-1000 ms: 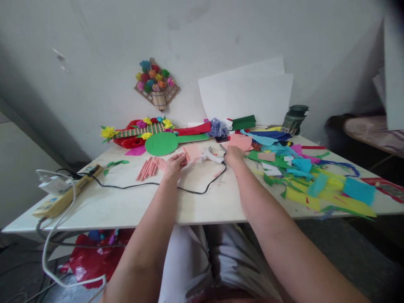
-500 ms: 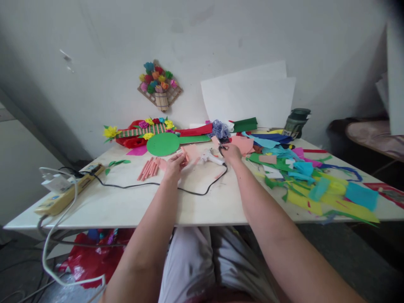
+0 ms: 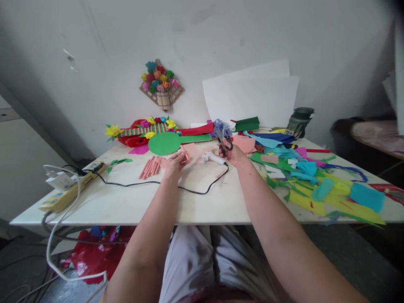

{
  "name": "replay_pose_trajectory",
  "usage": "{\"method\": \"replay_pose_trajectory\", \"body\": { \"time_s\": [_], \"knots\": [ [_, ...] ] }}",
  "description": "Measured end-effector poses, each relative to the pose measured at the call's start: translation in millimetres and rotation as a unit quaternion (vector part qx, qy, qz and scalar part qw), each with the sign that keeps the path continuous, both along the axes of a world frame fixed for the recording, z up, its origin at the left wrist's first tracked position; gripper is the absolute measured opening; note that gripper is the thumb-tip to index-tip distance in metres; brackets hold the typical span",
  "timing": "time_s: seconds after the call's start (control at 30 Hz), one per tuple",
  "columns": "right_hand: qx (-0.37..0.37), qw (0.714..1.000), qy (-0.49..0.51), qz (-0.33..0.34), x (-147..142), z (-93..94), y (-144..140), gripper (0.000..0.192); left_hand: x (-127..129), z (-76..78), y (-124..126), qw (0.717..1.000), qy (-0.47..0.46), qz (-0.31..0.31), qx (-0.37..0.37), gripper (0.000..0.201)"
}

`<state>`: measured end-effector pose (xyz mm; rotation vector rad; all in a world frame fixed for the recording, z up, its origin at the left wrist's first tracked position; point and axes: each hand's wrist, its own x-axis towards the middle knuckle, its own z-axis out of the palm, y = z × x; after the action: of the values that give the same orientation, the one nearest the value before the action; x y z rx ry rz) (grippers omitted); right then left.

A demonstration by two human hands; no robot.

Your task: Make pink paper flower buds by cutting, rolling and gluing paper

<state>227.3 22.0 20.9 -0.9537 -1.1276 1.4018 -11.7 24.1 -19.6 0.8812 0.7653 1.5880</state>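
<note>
My right hand (image 3: 234,154) is closed on black-handled scissors (image 3: 225,146), their blades pointing up and away over the table. Between the fingers of my left hand (image 3: 175,164) is a small rolled pink paper tube (image 3: 185,154). Just left of that hand lies a bunch of similar pink paper rolls (image 3: 149,167). Flat pink paper pieces (image 3: 190,149) are spread beyond it. A white glue gun (image 3: 213,158) rests on the table between my hands, below the scissors. Behind my left hand sits a green paper disc (image 3: 164,144).
A black cord (image 3: 202,193) loops across the table from the glue gun to a power strip (image 3: 74,190) on the left. Coloured paper scraps (image 3: 315,185) cover the right side, near a dark bottle (image 3: 299,121). Paper flowers (image 3: 148,128) lie at the back left.
My right hand has turned the scissors, so their handles now show plainly. A pink piece by the blades is no longer there. My left hand stays nearly in place with the paper roll.
</note>
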Motion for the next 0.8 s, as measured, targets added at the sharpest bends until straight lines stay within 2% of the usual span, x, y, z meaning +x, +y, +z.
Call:
{"method": "replay_pose_trajectory", "body": {
  "time_s": [0.17,0.37,0.53,0.67,0.8],
  "knots": [
    [0.058,0.989,-0.026,0.136,-5.9,-0.4,-4.7,0.039,0.7,3.5,-3.0,1.000,-0.010,0.003,0.007,0.027],
    [0.119,0.942,-0.120,0.289,-6.3,2.6,-15.7,0.040,0.5,4.9,-4.2,0.999,-0.039,0.029,-0.002,0.032],
    [0.088,0.921,-0.179,0.334,-2.0,4.3,-16.3,0.039,-1.5,3.8,1.0,0.995,-0.060,0.076,-0.012,0.034],
    [0.063,0.908,-0.197,0.363,-5.2,2.6,-13.7,0.043,-2.8,3.8,2.5,0.994,-0.073,0.075,0.001,0.033],
    [0.071,0.912,-0.193,0.355,-17.4,-0.7,-13.0,0.045,-2.0,4.9,0.9,0.995,-0.075,0.070,0.002,0.030]
  ]
}}
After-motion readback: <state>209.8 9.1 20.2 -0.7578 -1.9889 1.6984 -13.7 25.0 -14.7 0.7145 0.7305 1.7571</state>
